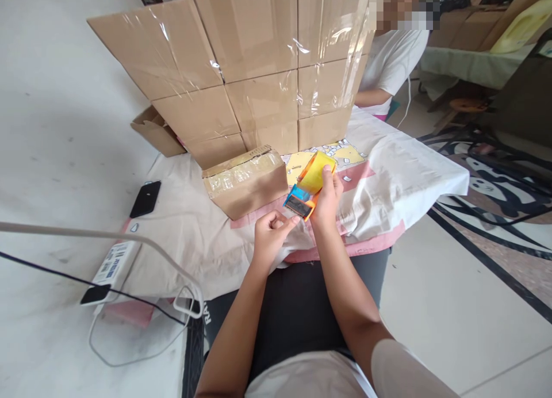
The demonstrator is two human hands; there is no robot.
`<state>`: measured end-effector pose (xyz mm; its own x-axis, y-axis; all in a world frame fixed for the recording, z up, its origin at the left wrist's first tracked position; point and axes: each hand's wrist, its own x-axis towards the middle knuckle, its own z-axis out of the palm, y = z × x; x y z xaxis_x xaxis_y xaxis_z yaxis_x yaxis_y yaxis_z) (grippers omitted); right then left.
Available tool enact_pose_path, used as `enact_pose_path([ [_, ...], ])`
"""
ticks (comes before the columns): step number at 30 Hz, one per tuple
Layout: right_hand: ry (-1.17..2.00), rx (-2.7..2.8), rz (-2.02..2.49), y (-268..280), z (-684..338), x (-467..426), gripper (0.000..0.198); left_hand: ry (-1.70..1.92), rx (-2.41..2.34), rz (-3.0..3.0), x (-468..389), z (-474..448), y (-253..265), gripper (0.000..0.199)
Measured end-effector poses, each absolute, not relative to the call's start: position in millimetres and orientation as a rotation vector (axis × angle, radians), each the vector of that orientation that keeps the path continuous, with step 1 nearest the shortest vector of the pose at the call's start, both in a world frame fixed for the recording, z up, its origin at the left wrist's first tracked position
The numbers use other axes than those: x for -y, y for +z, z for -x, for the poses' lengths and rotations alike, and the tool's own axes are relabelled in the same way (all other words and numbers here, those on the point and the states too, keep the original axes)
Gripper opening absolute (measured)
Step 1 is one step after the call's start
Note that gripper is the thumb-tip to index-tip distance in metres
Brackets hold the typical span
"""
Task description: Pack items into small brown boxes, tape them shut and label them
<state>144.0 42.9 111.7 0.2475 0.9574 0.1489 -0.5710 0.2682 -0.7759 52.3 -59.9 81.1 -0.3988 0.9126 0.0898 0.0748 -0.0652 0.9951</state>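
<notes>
Head view: the tape dispenser (309,180) is held above the near edge of the surface (190,222). The right grip (328,195) is clasped around its side; the left grip (275,228) is at its front end, and whether it pinches anything cannot be determined. Probably light and rigid; grasp by the sides, clear of the front end. A small carton (250,185) lies just beyond; stacked cartons (263,58) obstruct the far edge.

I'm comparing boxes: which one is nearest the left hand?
The low box, lying alone in front of the tall cardboard stack; that stack and the leftmost box are farther.
</notes>
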Motion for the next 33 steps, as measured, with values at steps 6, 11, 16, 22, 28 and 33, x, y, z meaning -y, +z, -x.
enact_pose_path([
  [6, 1.196, 0.674, 0.627, 114, -145, -42, 0.041, 1.531, -1.495, -1.070, 58, -55, 80, 0.060],
  [11, 1.210, 0.659, 0.639, 123, -149, -36, 0.036, 1.537, -1.499, -1.046, 60, -60, 83, 0.054],
  [16, 1.213, 0.651, 0.647, 124, -149, -34, 0.032, 1.567, -1.486, -1.055, 59, -61, 82, 0.053],
  [22, 1.210, 0.692, 0.694, 114, -143, -42, 0.043, 1.586, -1.436, -1.123, 60, -57, 79, 0.053],
  [28, 1.173, 0.751, 0.680, 111, -142, -43, 0.044, 1.557, -1.434, -1.150, 57, -48, 82, 0.057],
  [33, 1.180, 0.760, 0.660, 111, -144, -43, 0.040, 1.533, -1.428, -1.184, 58, -47, 83, 0.057],
])
